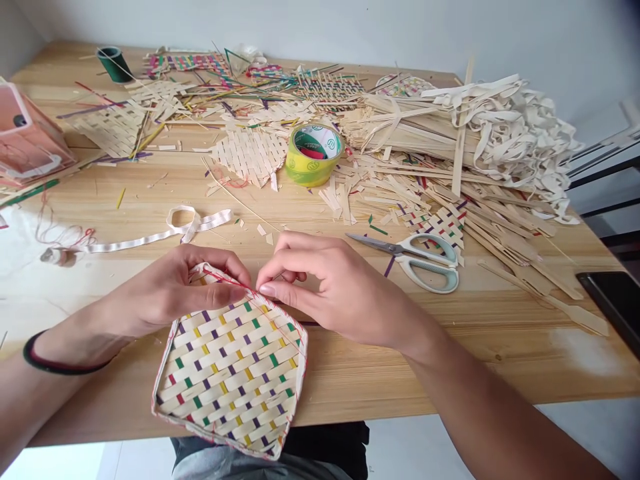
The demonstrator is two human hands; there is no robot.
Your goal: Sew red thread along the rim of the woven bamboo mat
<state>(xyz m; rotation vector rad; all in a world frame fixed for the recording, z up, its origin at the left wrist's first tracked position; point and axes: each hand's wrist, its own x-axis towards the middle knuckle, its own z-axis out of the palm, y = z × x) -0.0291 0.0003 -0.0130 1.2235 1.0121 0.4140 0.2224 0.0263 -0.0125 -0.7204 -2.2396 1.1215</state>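
Note:
A woven bamboo panel [235, 373] with green, purple, yellow and red strips hangs tilted over the table's front edge. White tape edges it, stitched with red thread. My left hand [195, 287] grips its top edge, thumb on the front face and fingers behind. At the same edge, just to the right, my right hand [320, 283] is closed in a pinch; what lies between its fingertips is too small to make out. Scissors [415, 257] with pale handles lie beyond my right hand, blades partly apart. Past my left hand rests a curled length of white ribbon [165, 233].
A roll of yellow tape [313, 157] stands mid-table among bamboo scraps. Behind it are woven pieces [250, 155], bundled strips [400, 127] and a heap of white ribbon [525, 133]. A pink box [30, 133] is at left, a dark phone-like object [613, 303] at right.

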